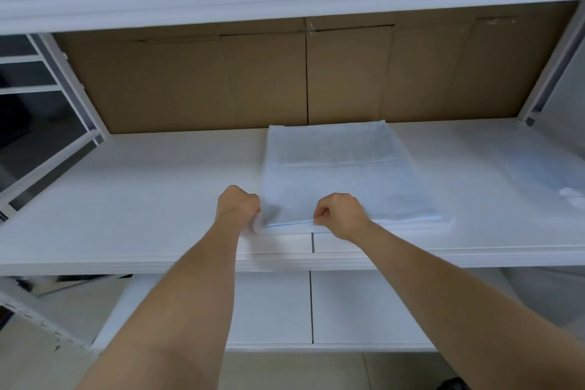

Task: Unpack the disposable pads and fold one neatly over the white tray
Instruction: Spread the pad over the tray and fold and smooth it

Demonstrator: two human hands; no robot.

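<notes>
Here, you stand at a white shelf with both hands at the near edge of a pale blue-white disposable pad. The pad lies flat, right of the shelf's middle, its far edge against the cardboard backing and its near edge close to the shelf's front edge.

Left hand: fingers curled tight, gripping the pad's near left corner, which is lifted and blurred. Right hand: thumb and forefinger pinch the near edge, where a thin blue line shows along the hem. The other fingers are curled in.

Step in hand, as I judge it: you are at the folding stage, peeling or lifting the near edge of one pad. Whether more pads lie stacked beneath cannot be told, though the right part of the edge looks layered. No separate white tray can be made out; the pad may already be covering it.

A crumpled clear wrapper seems to lie at the shelf's right end, which suggests the unpacking is done.

Next move calls for both hands lifting evenly, keeping the edge taut and square, so the fold lands straight and the thin sheet does not crease or drag.

Writing: none readable. No brand or label on pad, shelf or cardboard.
</notes>
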